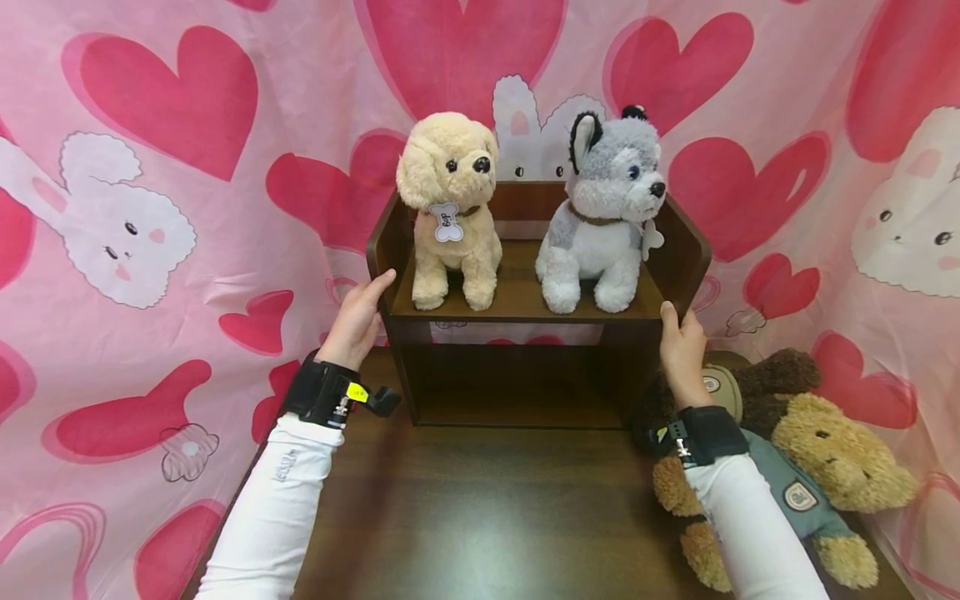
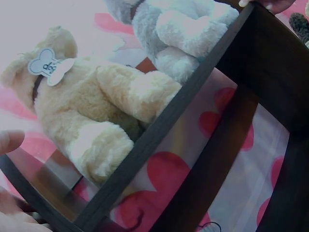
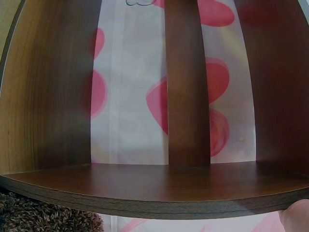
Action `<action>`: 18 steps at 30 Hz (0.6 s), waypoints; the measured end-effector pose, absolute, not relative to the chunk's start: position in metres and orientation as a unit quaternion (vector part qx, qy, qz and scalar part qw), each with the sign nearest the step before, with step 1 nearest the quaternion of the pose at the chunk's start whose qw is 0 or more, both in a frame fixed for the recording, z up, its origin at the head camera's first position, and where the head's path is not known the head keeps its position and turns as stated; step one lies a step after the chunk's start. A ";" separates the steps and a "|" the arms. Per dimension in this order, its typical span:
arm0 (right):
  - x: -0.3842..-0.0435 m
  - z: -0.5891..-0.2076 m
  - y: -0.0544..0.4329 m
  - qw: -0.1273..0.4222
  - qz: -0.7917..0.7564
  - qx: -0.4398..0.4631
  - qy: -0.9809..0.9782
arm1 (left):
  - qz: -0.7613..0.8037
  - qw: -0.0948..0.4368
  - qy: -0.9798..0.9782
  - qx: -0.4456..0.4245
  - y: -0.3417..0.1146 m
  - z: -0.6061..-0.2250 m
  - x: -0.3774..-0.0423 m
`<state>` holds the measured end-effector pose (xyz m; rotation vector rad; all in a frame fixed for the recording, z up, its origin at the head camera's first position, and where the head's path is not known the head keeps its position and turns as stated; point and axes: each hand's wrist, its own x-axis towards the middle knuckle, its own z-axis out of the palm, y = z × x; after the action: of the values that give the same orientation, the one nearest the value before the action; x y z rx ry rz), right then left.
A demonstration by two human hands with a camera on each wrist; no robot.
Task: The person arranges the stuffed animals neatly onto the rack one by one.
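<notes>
A small dark brown wooden shelf stands upright on the table, two toy dogs seated on its upper board. The cream plush dog sits on the left and wears a bone-shaped tag. On the right is the grey-and-white plush husky. My left hand holds the shelf's left side panel, thumb at the front edge. The right side panel is held by my right hand, its thumb also at the front; its other fingers are partly hidden. In the right wrist view the lower compartment holds nothing.
To the right of the shelf, a tan teddy bear in a blue-green top lies on its side, partly behind my right forearm. A dark brown plush toy lies behind it. Pink heart-and-bunny cloth hangs around the brown table.
</notes>
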<state>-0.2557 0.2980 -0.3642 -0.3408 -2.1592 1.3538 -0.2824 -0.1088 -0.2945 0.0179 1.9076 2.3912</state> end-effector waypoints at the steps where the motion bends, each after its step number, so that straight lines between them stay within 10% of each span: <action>1: -0.255 -0.364 0.298 0.282 0.505 -0.127 -0.806 | 0.780 0.037 0.625 0.004 -0.107 -0.296 -0.284; 18: -0.255 -0.363 0.298 0.272 0.509 -0.127 -0.807 | 0.780 -0.036 0.624 -0.034 -0.093 -0.307 -0.298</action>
<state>-0.2545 0.2981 -0.3630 -0.3425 -2.1724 1.3690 -0.2979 -0.0927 -0.3067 -0.1089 2.0063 2.5085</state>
